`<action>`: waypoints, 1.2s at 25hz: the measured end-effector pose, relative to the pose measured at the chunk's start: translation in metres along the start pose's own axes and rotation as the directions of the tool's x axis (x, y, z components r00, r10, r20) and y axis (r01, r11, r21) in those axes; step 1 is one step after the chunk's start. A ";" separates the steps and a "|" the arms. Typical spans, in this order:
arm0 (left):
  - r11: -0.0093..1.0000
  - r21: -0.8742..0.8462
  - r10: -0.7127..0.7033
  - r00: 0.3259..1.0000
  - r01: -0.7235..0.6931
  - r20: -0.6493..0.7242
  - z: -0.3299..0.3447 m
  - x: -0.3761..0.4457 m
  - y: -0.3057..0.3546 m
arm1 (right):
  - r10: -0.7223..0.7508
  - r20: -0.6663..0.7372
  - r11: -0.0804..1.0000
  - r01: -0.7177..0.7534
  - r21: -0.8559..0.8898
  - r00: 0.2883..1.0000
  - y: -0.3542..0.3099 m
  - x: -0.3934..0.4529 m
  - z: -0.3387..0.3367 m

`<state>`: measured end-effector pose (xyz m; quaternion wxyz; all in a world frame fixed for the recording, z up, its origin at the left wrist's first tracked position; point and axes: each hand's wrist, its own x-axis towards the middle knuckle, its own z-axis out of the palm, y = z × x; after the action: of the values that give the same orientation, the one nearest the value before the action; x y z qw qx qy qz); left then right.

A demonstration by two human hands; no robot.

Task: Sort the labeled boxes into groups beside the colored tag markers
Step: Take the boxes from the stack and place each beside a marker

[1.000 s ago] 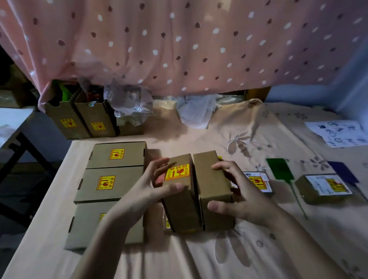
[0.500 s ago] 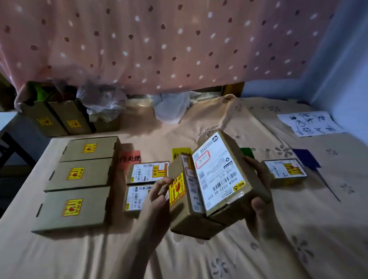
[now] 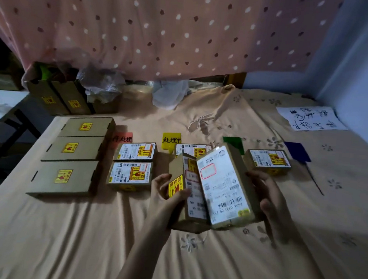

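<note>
Two boxes held upright above the bed.
Left hand (image 3: 166, 200) grips the left box (image 3: 183, 196); right hand (image 3: 268, 201) grips the right box (image 3: 225, 186), near the green tag (image 3: 233, 143).

Bare forearms, no sleeves; left hand (image 3: 167, 195) and right hand (image 3: 268, 199) ringless.

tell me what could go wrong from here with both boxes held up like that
1. The left hand and right hand pinch two boxes together, tilted above the bed; the unsupported lower edge could let one slip out.
2. Lowering the pair could knock the box by the yellow tag, partly hidden behind them.
3. The green tag is mostly covered, so a box may land in the wrong group.
</note>
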<state>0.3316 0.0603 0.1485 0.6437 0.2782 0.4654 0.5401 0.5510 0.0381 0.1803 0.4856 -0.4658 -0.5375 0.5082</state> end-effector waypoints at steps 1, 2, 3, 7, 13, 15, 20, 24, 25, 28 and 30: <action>1.000 -0.003 0.020 1.000 -0.020 0.003 -0.001 -0.003 0.000 | 0.023 -0.020 0.997 -0.022 0.073 1.000 -0.001 -0.002 -0.001; 0.999 -0.022 0.035 0.999 -0.034 0.023 -0.003 -0.005 -0.001 | 0.042 -0.017 0.996 -0.041 0.079 0.999 0.000 -0.003 -0.003; 0.998 -0.040 0.041 0.998 -0.039 0.047 -0.005 -0.007 0.000 | 0.057 -0.011 0.996 -0.056 0.066 0.998 -0.001 -0.004 -0.003; 0.989 -0.148 0.033 0.992 -0.014 0.122 -0.011 -0.009 -0.002 | 0.102 -0.120 0.980 -0.079 0.185 0.987 0.001 -0.004 0.003; 0.966 -0.258 0.051 0.970 0.012 0.238 -0.017 -0.007 0.009 | 0.110 -0.147 0.969 -0.073 0.235 0.983 0.001 0.004 0.020; 0.972 -0.232 0.011 0.972 0.045 0.234 -0.024 -0.002 0.014 | 0.116 -0.171 0.968 -0.073 0.241 0.978 0.000 0.008 0.026; 0.999 0.039 -0.008 0.983 0.000 0.183 -0.052 0.014 0.026 | 0.088 -0.206 0.980 -0.047 0.194 0.975 0.003 0.017 0.037; 0.970 0.237 -0.014 0.964 -0.051 0.267 -0.069 0.021 0.032 | 0.130 -0.163 0.991 -0.129 0.015 0.978 0.010 0.014 0.043; 0.963 0.268 -0.037 0.959 -0.042 0.281 -0.072 0.022 0.033 | 0.155 -0.159 0.987 -0.160 -0.019 0.975 0.011 0.012 0.042; 0.941 0.339 -0.095 0.952 -0.010 0.292 -0.072 0.031 0.031 | 0.243 -0.170 0.963 -0.259 -0.077 0.955 0.013 0.006 0.037; 0.919 0.394 -0.113 0.946 -0.018 0.305 -0.066 0.035 0.027 | 0.289 -0.164 0.933 -0.316 -0.171 0.943 0.013 0.002 0.030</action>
<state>0.2595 0.0916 0.1337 0.6552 0.4742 0.4592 0.3673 0.5212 0.0382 0.1674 0.3890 -0.6219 -0.4720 0.4890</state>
